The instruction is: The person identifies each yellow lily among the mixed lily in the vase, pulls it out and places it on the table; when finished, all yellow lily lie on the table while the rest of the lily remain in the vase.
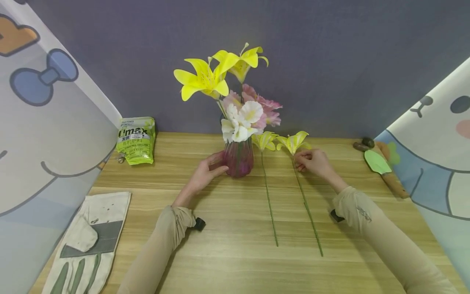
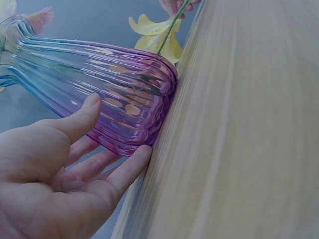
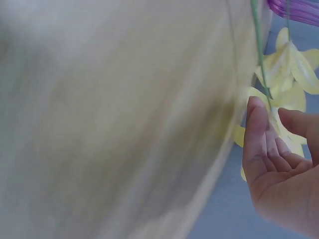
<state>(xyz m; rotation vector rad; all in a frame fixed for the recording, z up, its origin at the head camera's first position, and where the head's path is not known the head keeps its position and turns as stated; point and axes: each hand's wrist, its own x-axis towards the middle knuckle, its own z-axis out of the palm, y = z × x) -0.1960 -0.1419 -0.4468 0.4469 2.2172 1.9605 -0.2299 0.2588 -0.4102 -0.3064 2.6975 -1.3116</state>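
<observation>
Yellow lily [image 1: 293, 143], loose, lying flat on the desk [image 1: 227, 261] near its back edge, just right of the vase [image 1: 239, 157]. Long axis running from bloom at the back edge down toward the front edge, stem [image 1: 307, 206] slanting slightly right, ending short of the front. Bloom end at the right hand [image 1: 313, 161]; fingertips [image 3: 256, 107] on the stem just below the petals, loosely curled, thumb apart in the right wrist view, no firm pinch shown. Closer to the right hand by far than to the left.

A second loose lily [image 1: 265, 140] parallel beside it, between it and the vase, stem [image 1: 269, 200] also pointing to the front edge; untouched.

Left hand [image 1: 207, 169] against the vase's left side, fingers [image 2: 82, 117] straight and spread along the ribbed purple glass, thumb on the wall, steadying rather than clutching. Vase upright near the middle of the back edge, already holding yellow, white and pink blooms.

Green packet [image 1: 136, 139] toward the back left corner, work glove [image 1: 86, 245] at the front left corner, trowel [image 1: 380, 165] along the right edge.
</observation>
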